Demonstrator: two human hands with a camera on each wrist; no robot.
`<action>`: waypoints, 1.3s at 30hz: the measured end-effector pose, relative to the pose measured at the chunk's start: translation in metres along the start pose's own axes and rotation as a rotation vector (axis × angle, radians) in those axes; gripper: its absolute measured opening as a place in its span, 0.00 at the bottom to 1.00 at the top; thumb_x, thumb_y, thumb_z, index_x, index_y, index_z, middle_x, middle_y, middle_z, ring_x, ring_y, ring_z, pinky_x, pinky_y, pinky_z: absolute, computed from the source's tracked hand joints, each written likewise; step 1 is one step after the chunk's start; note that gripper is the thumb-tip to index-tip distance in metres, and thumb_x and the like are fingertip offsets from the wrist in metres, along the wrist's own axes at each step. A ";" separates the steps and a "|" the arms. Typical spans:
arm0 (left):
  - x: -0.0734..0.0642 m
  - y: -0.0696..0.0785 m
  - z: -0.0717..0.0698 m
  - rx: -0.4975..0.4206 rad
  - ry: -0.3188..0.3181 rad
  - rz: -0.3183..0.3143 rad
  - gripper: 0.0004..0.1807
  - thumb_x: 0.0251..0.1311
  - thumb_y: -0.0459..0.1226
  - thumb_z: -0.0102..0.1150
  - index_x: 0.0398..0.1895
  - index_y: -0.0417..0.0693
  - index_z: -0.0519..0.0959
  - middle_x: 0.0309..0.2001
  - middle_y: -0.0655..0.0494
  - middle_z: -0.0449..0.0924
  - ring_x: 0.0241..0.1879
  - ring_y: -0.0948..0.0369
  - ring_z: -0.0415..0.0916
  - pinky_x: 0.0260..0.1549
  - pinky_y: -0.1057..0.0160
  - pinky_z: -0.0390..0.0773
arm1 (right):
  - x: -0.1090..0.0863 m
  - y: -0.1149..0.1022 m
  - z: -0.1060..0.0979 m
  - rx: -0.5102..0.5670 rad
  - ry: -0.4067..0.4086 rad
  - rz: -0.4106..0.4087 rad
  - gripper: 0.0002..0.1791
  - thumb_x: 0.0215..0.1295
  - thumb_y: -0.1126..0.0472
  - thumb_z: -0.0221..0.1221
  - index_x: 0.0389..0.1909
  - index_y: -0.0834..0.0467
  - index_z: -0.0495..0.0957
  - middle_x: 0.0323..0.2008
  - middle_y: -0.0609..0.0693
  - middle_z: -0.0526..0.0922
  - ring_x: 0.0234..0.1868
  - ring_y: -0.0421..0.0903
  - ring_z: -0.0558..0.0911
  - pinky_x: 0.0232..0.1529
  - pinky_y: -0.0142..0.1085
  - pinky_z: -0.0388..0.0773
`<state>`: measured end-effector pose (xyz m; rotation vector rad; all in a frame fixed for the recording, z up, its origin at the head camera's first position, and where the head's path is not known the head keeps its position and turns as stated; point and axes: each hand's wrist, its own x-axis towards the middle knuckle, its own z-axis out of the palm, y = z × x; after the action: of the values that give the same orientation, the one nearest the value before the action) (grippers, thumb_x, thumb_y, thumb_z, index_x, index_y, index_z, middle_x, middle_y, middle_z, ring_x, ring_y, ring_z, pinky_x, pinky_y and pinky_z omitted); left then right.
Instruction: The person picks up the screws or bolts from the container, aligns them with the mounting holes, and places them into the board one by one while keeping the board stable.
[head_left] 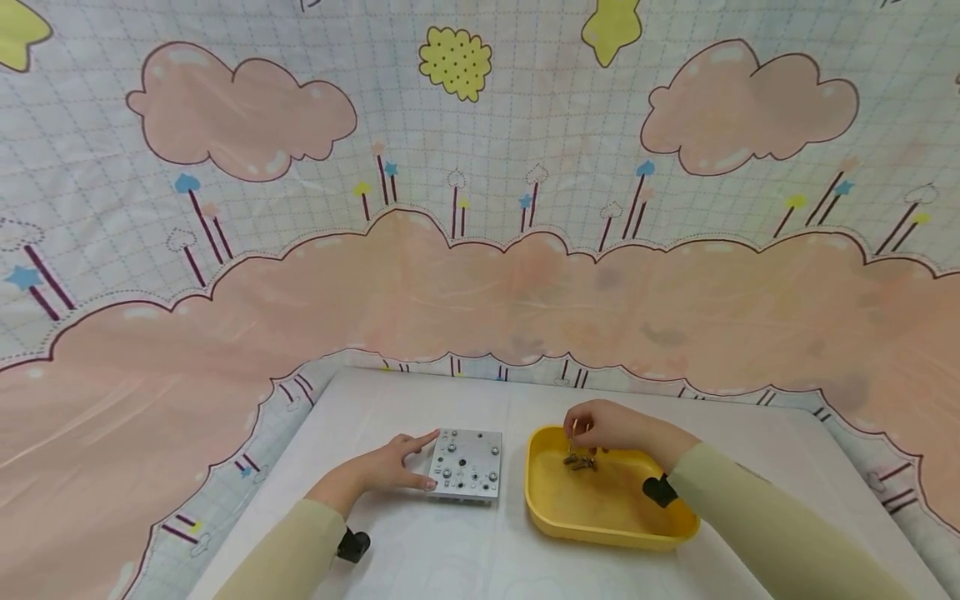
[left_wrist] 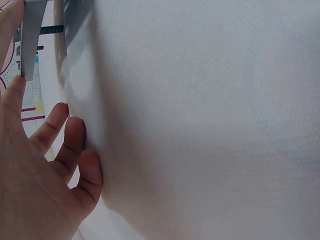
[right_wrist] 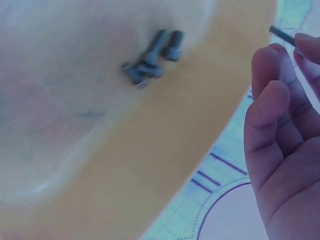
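Observation:
A square silver metal plate (head_left: 468, 454) with several holes and screw heads lies on the white table. My left hand (head_left: 386, 467) touches its left side, index finger at the far corner and thumb at the near corner, both fairly straight. Below the plate a threaded shank (left_wrist: 51, 30) shows in the left wrist view, where the other fingers of that hand hang loosely bent. My right hand (head_left: 603, 427), over the far left part of a yellow tray (head_left: 585, 531), pinches a small dark screw (right_wrist: 282, 36) between thumb and index finger. Several dark screws (right_wrist: 155, 52) lie in the tray beneath.
The white-covered table (head_left: 420, 558) carries the plate at left and the tray right of it, a narrow gap apart. Behind and at the sides hangs a patterned cloth (head_left: 480, 292) with clouds and stars. Each wrist wears a black camera (head_left: 660, 491).

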<state>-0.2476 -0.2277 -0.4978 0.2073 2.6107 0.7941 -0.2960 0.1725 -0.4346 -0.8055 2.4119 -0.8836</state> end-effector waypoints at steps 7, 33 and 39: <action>-0.001 -0.006 0.002 -0.010 -0.002 -0.003 0.52 0.46 0.60 0.73 0.76 0.74 0.57 0.70 0.46 0.61 0.64 0.41 0.67 0.60 0.32 0.64 | 0.021 -0.015 0.002 0.096 -0.018 -0.022 0.06 0.67 0.62 0.62 0.41 0.60 0.81 0.33 0.60 0.82 0.33 0.63 0.80 0.33 0.45 0.79; 0.000 -0.005 0.003 -0.013 -0.006 -0.009 0.51 0.47 0.60 0.72 0.76 0.75 0.57 0.70 0.47 0.61 0.64 0.42 0.67 0.60 0.32 0.65 | 0.096 -0.051 0.028 0.145 -0.056 -0.001 0.04 0.67 0.60 0.63 0.39 0.55 0.83 0.35 0.59 0.85 0.31 0.51 0.79 0.34 0.37 0.77; 0.000 -0.002 0.002 -0.009 -0.005 -0.022 0.51 0.47 0.60 0.73 0.76 0.75 0.58 0.69 0.47 0.61 0.63 0.43 0.68 0.60 0.33 0.65 | 0.112 -0.054 0.034 0.123 -0.055 0.024 0.02 0.66 0.60 0.63 0.37 0.53 0.83 0.34 0.56 0.85 0.34 0.54 0.81 0.34 0.36 0.78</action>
<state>-0.2466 -0.2280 -0.5005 0.1778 2.6002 0.7968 -0.3381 0.0515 -0.4439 -0.7440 2.2898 -0.9775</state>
